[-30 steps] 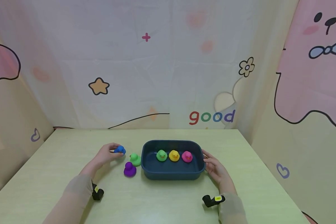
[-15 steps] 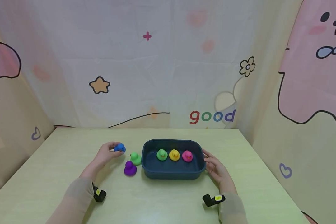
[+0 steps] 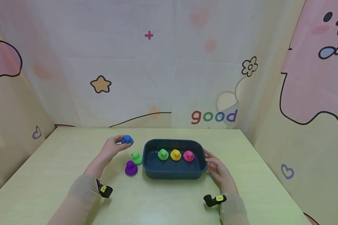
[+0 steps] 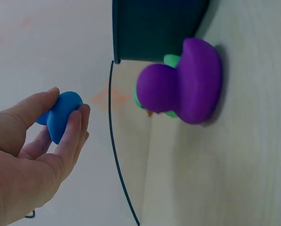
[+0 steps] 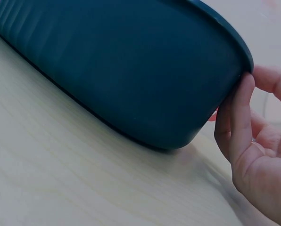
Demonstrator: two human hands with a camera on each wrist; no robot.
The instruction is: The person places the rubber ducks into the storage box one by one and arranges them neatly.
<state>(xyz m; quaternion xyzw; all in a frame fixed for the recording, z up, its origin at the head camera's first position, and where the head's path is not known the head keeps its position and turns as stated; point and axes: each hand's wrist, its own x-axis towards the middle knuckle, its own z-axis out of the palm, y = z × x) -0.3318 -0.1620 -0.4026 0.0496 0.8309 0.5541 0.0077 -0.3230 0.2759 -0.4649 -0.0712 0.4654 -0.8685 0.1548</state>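
Note:
In the head view my left hand [image 3: 112, 148] pinches a blue rubber duck [image 3: 127, 140], raised above the table's left part. The left wrist view shows the thumb and fingers around this blue duck [image 4: 64, 113]. Below and to its right, a green duck [image 3: 136, 158] and a purple duck [image 3: 131, 168] sit on the table. A dark teal bin [image 3: 174, 175] holds a second green duck [image 3: 163, 154], a yellow duck [image 3: 176, 155] and a pink duck [image 3: 188, 156] in a row. My right hand [image 3: 218, 170] touches the bin's right end, fingertips near its rim, as the right wrist view confirms.
The pale wooden table [image 3: 169, 203] reaches back to a cloth backdrop [image 3: 124, 68] printed with cartoon figures. Each wrist wears a small black camera, one on the left [image 3: 104, 190] and one on the right [image 3: 212, 200].
My left hand has lifted the blue duck and carried it slightly right and away from me. The right hand stays at the bin, and the other ducks rest where they were.

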